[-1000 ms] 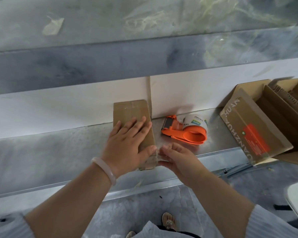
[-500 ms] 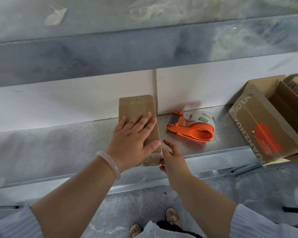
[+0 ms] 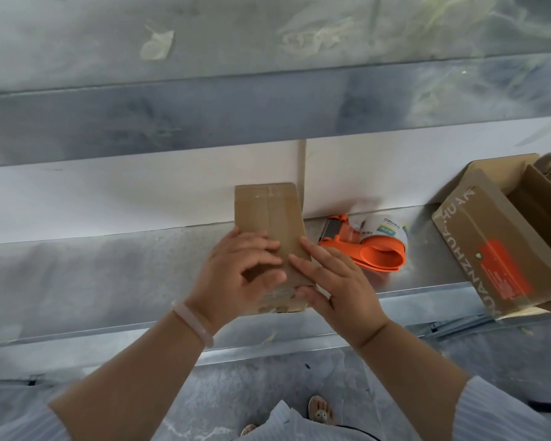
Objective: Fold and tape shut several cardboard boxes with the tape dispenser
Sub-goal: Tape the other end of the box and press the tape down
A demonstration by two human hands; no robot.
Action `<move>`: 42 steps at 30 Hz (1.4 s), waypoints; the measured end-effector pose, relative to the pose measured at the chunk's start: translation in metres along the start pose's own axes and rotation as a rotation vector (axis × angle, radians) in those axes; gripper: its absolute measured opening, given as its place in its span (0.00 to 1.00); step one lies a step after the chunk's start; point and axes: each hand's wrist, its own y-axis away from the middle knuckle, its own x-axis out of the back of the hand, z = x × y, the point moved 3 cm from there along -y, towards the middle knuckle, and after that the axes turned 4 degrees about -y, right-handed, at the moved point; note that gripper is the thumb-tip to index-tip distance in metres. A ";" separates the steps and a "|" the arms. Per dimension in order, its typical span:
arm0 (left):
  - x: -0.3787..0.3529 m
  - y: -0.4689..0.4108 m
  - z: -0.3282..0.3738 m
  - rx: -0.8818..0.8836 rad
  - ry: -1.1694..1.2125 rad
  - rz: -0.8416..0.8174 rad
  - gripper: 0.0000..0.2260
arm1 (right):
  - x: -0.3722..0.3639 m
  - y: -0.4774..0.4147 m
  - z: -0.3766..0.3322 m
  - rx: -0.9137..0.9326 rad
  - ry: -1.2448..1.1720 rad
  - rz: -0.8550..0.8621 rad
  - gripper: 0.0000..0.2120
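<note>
A small brown cardboard box (image 3: 268, 214) stands on the metal shelf (image 3: 109, 275), with clear tape running along its top seam. My left hand (image 3: 236, 278) lies on the near part of the top, fingers bent over its left side. My right hand (image 3: 337, 288) presses with straight fingers against the box's right near edge, thumb at the front corner. The orange tape dispenser (image 3: 372, 246) with its white roll lies on the shelf just right of the box, untouched.
A large open cardboard carton (image 3: 497, 246) with a red label, holding flat cardboard, sits at the shelf's right end. A white wall panel (image 3: 109, 198) runs behind the shelf. My feet and the grey floor (image 3: 236, 393) show below the shelf edge.
My right hand came up from the front corner onto the box's right edge. My left hand slid back and curled at the near end. The camera view shifted left.
</note>
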 end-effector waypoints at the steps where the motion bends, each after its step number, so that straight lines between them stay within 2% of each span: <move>1: 0.000 0.006 -0.005 -0.071 -0.074 -0.045 0.21 | 0.000 0.000 0.000 0.021 0.026 0.000 0.20; 5: -0.001 0.017 -0.017 -0.266 -0.286 -0.135 0.22 | 0.001 -0.007 0.000 0.088 0.045 -0.032 0.19; 11: 0.002 0.022 -0.023 -0.341 -0.373 -0.247 0.23 | 0.010 -0.007 0.009 0.179 0.062 -0.213 0.21; 14: 0.001 0.022 -0.021 -0.324 -0.373 -0.240 0.23 | 0.009 -0.006 0.013 0.162 0.058 -0.243 0.23; 16: 0.000 0.024 -0.017 -0.257 -0.296 -0.189 0.24 | 0.007 -0.003 0.012 0.071 -0.022 -0.254 0.24; 19: -0.008 0.036 -0.010 0.025 -0.045 -0.076 0.30 | -0.002 0.008 -0.002 -0.198 -0.302 -0.258 0.26; 23: -0.025 0.048 0.002 0.434 0.431 0.017 0.38 | -0.022 0.020 -0.034 -0.680 -0.837 -0.094 0.24; 24: -0.027 0.049 0.003 0.495 0.533 0.022 0.39 | -0.024 0.019 -0.040 -0.762 -0.917 -0.045 0.23; 26: -0.028 0.046 0.007 0.591 0.673 0.032 0.40 | -0.025 0.013 -0.045 -0.862 -0.997 0.039 0.28; 28: -0.027 0.041 0.012 0.678 0.738 0.082 0.40 | -0.023 0.003 -0.046 -0.924 -1.006 0.054 0.33; 31: -0.029 0.037 0.021 0.783 0.703 0.198 0.32 | -0.026 -0.008 -0.043 -0.940 -0.776 0.035 0.28; 33: -0.031 0.036 0.022 0.816 0.700 0.248 0.28 | -0.030 -0.006 -0.041 -0.953 -0.707 0.057 0.27; 38: -0.031 0.038 0.020 0.868 0.798 0.268 0.23 | -0.025 -0.006 -0.046 -1.010 -0.840 0.155 0.21; 42: -0.029 0.038 0.020 0.892 0.820 0.262 0.21 | -0.024 -0.005 -0.045 -1.037 -0.878 0.135 0.20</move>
